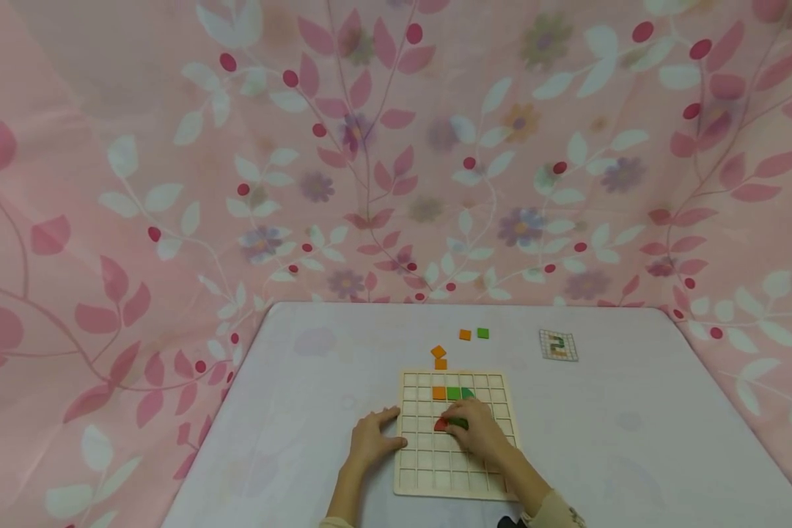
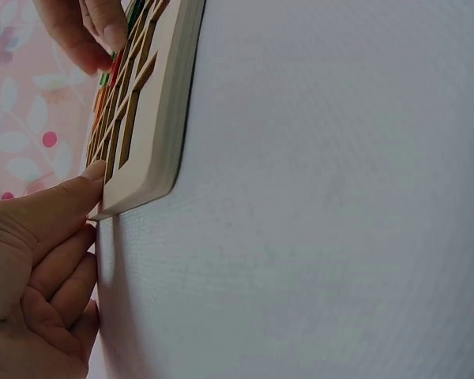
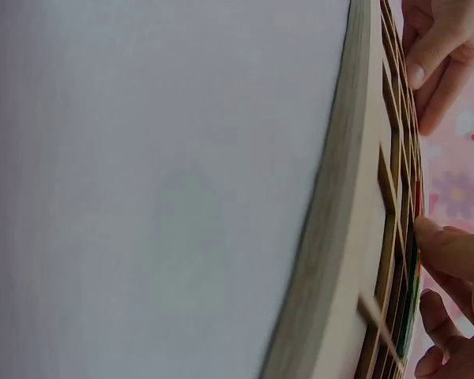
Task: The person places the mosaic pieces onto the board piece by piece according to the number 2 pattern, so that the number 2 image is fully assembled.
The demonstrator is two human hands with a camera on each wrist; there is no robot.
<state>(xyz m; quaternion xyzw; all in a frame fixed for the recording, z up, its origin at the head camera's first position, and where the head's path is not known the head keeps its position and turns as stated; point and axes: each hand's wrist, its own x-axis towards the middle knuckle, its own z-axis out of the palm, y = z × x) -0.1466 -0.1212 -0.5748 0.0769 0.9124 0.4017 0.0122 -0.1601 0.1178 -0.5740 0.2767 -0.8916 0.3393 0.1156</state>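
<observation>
A pale wooden grid board [image 1: 424,480] lies on the table. At its left edge, my left hand [image 1: 369,440] holds the board, the thumb resting on the rim. My right hand [image 1: 478,431] reaches over the middle cells and pinches a red quarter-circle tile [image 1: 440,425] between thumb and index finger. Under that palm shows part of a dark green tile [image 1: 460,423]. One row above sit an orange square tile [image 1: 438,394], a light green square tile [image 1: 453,394] and a green rounded tile [image 1: 467,393]. In the left wrist view, the left thumb [image 2: 91,175] lies on the board's corner.
Beyond the board lie loose orange tiles [image 1: 438,352] and a green square tile [image 1: 483,333]. A small gridded card [image 1: 558,345] with a figure 2 is at the back right. The table [image 1: 290,440] has a white cover, and a pink floral cloth [image 1: 396,183] hangs behind.
</observation>
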